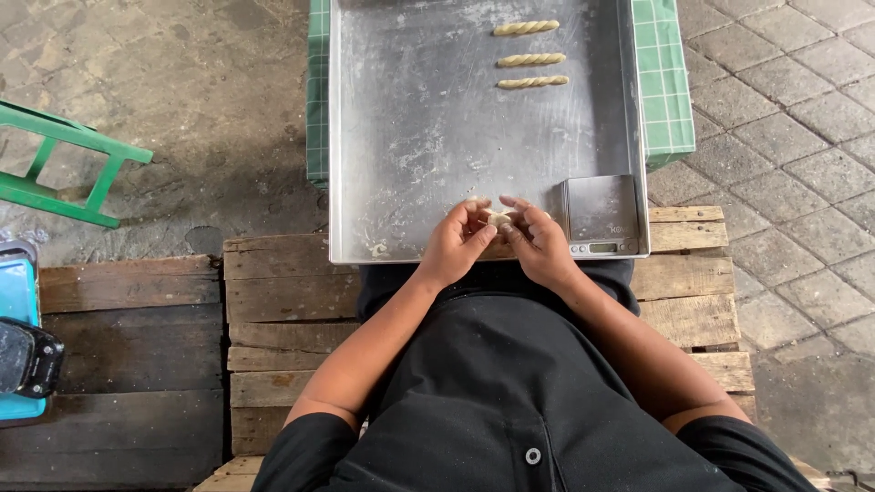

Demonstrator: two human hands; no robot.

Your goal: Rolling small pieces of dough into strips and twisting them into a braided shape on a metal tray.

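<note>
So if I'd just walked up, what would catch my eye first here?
Probably the big metal tray in the middle, with three twisted dough sticks lined up at its far end. At its near edge, the left hand and right hand pinch a small piece of dough between them, beside a small kitchen scale in the tray's corner. Off to the left, a bright green wooden stool stands on the paving.

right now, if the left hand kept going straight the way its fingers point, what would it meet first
The left hand points up and right, so it meets the small dough piece that it already pinches with the right hand. Past that lies bare metal tray.
</note>
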